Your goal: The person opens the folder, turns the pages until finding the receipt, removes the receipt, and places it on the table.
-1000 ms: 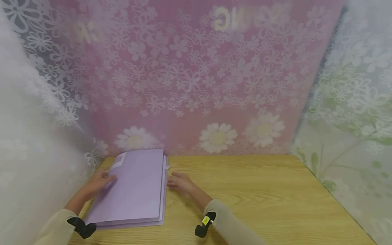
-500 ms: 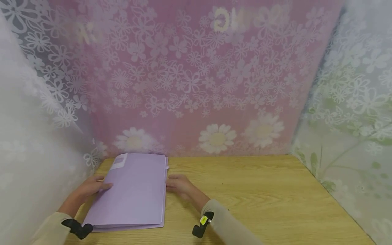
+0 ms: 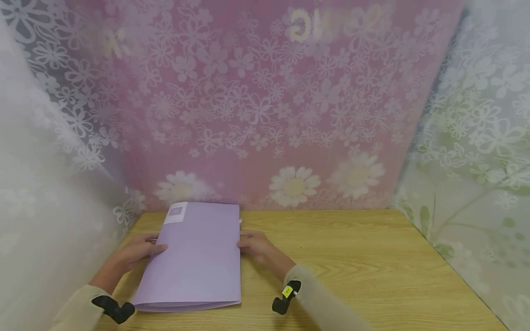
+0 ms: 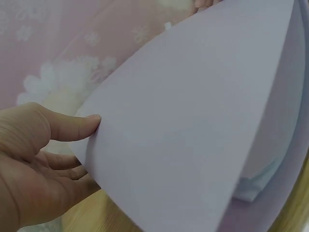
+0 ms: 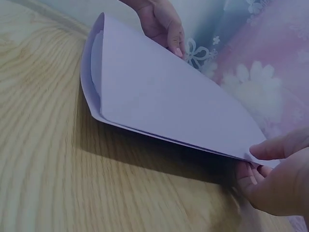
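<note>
A closed lilac folder (image 3: 198,257) with a white label (image 3: 175,212) at its upper left is held between both hands, lifted slightly off the table in the right wrist view. My left hand (image 3: 141,250) grips its left spine side, thumb on the cover and fingers behind. At the opposite edge my right hand (image 3: 258,246) pinches the covers, thumb on top and fingers beneath. In the left wrist view the folder (image 4: 178,116) gapes at its near end, and pale sheets (image 4: 260,181) show inside.
The wood-grain table (image 3: 352,262) extends to the right of the folder. A pink flowered sheet (image 3: 256,115) hangs along the back. Pale flowered sheets stand at the left (image 3: 45,184) and right (image 3: 476,161).
The folder's cover has come down onto its pages. Both hands have taken hold of its sides, and the folder has shifted right and up off the table.
</note>
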Demonstrator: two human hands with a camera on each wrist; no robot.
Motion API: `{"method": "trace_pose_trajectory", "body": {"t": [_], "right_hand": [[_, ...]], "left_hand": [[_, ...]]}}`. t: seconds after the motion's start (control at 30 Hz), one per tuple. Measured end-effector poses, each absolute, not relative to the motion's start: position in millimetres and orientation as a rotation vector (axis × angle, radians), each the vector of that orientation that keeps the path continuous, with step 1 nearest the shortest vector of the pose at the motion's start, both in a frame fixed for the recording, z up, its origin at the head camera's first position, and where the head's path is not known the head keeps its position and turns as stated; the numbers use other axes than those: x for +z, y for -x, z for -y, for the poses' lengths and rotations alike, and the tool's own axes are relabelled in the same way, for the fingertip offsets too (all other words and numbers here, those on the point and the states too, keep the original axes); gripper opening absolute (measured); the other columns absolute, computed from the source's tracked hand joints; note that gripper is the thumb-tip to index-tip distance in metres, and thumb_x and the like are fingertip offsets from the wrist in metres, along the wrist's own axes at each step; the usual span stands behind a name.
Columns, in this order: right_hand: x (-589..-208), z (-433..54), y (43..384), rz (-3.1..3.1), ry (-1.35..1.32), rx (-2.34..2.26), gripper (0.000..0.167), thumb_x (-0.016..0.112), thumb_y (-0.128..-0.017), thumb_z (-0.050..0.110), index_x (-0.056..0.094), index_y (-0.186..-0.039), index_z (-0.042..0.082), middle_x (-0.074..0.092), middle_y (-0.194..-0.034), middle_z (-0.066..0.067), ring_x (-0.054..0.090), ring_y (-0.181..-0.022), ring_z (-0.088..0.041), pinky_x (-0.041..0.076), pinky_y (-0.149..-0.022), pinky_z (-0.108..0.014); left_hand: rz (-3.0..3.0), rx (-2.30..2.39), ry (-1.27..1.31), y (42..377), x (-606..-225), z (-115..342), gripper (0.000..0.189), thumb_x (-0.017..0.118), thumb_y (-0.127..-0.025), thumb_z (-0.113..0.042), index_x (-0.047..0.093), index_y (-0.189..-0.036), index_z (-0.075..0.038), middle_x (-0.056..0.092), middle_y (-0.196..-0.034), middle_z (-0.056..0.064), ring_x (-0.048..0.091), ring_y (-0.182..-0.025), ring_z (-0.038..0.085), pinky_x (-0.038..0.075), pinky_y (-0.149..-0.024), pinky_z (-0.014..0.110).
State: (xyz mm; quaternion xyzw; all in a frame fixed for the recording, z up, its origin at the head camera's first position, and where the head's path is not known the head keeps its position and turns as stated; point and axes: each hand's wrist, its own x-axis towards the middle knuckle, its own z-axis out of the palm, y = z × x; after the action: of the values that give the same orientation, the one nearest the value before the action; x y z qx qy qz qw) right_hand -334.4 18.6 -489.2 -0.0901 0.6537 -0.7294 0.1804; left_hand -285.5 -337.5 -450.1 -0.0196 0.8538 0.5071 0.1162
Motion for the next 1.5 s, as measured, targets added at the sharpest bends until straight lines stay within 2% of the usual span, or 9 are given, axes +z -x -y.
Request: {"method": "trace_pose_trajectory", "body": {"t": [0.13, 0.3, 0.5, 0.67, 0.9, 1.13, 1.3, 1.5], "right_hand": [[-487.1, -39.4, 340.6, -1.846, 0.221, -2.067, 0.045, 0.059, -0.092, -0.011, 0.053, -0.136, -0.018, 0.065, -0.13, -0.03, 0.067, -0.095, -0.016, 0.058, -0.094, -0.033], [-477.0, -71.8, 344.3, -1.924, 0.145, -2.038, 0.048, 0.06, -0.093, -0.01, 0.049, -0.139, -0.014, 0.063, -0.13, -0.03, 0.067, -0.096, -0.017, 0.058, -0.091, -0.033], [-468.4, -117.2, 347.8, -2.003, 0.121, -1.964, 0.051, 0.06, -0.095, -0.008, 0.046, -0.144, -0.01, 0.058, -0.138, -0.032, 0.066, -0.108, -0.02, 0.057, -0.09, -0.029], [-464.9, -151.1, 351.8, -2.029, 0.186, -1.899, 0.057, 0.058, -0.098, -0.006, 0.038, -0.151, -0.008, 0.052, -0.145, -0.034, 0.062, -0.125, -0.027, 0.056, -0.1, -0.033], [-471.0, -194.0, 355.2, -2.103, 0.27, -1.823, 0.058, 0.06, -0.099, -0.002, 0.038, -0.152, -0.007, 0.055, -0.142, -0.034, 0.064, -0.12, -0.024, 0.057, -0.101, -0.035], [-476.8, -224.0, 352.3, -2.168, 0.378, -1.766, 0.056, 0.057, -0.1, -0.001, 0.036, -0.151, -0.012, 0.047, -0.148, -0.037, 0.058, -0.131, -0.034, 0.056, -0.1, -0.032], [-478.5, -233.9, 351.4, -2.196, 0.462, -1.708, 0.056, 0.057, -0.101, 0.0, 0.035, -0.152, -0.013, 0.043, -0.151, -0.035, 0.05, -0.139, -0.043, 0.055, -0.103, -0.032], [-482.6, -238.6, 355.0, -2.272, 0.526, -1.634, 0.061, 0.059, -0.101, 0.002, 0.031, -0.153, -0.012, 0.039, -0.154, -0.035, 0.041, -0.143, -0.049, 0.054, -0.105, -0.033]], "left_hand": [[-2.49, 1.516, 0.045, 285.5, -448.8, 318.4, 0.077, 0.065, -0.099, -0.019, 0.024, -0.151, 0.02, 0.034, -0.153, 0.041, 0.047, -0.137, 0.051, 0.044, -0.112, 0.06], [-2.456, 1.595, 0.003, 289.1, -448.0, 286.4, 0.078, 0.065, -0.099, -0.017, 0.022, -0.153, 0.018, 0.034, -0.153, 0.041, 0.046, -0.138, 0.051, 0.045, -0.112, 0.058], [-2.433, 1.692, -0.01, 294.0, -456.1, 240.4, 0.07, 0.065, -0.099, -0.012, 0.029, -0.152, 0.016, 0.042, -0.149, 0.039, 0.051, -0.135, 0.049, 0.053, -0.104, 0.051], [-2.431, 1.73, -0.014, 301.4, -465.3, 208.1, 0.064, 0.064, -0.099, -0.008, 0.034, -0.151, 0.014, 0.047, -0.148, 0.036, 0.052, -0.134, 0.048, 0.053, -0.104, 0.051], [-2.454, 1.722, -0.064, 309.3, -474.5, 172.4, 0.064, 0.066, -0.098, -0.007, 0.036, -0.152, 0.011, 0.052, -0.145, 0.033, 0.053, -0.134, 0.047, 0.052, -0.106, 0.053], [-2.407, 1.732, -0.175, 314.0, -479.0, 148.8, 0.071, 0.07, -0.093, -0.003, 0.036, -0.155, 0.002, 0.054, -0.144, 0.03, 0.055, -0.132, 0.045, 0.053, -0.105, 0.052], [-2.373, 1.758, -0.194, 315.9, -486.7, 143.3, 0.075, 0.068, -0.093, 0.0, 0.03, -0.157, 0.003, 0.049, -0.149, 0.032, 0.053, -0.135, 0.046, 0.051, -0.107, 0.053], [-2.41, 1.717, -0.231, 316.3, -488.0, 139.8, 0.073, 0.064, -0.097, -0.002, 0.025, -0.157, 0.009, 0.035, -0.158, 0.033, 0.04, -0.144, 0.05, 0.04, -0.116, 0.058]]}}
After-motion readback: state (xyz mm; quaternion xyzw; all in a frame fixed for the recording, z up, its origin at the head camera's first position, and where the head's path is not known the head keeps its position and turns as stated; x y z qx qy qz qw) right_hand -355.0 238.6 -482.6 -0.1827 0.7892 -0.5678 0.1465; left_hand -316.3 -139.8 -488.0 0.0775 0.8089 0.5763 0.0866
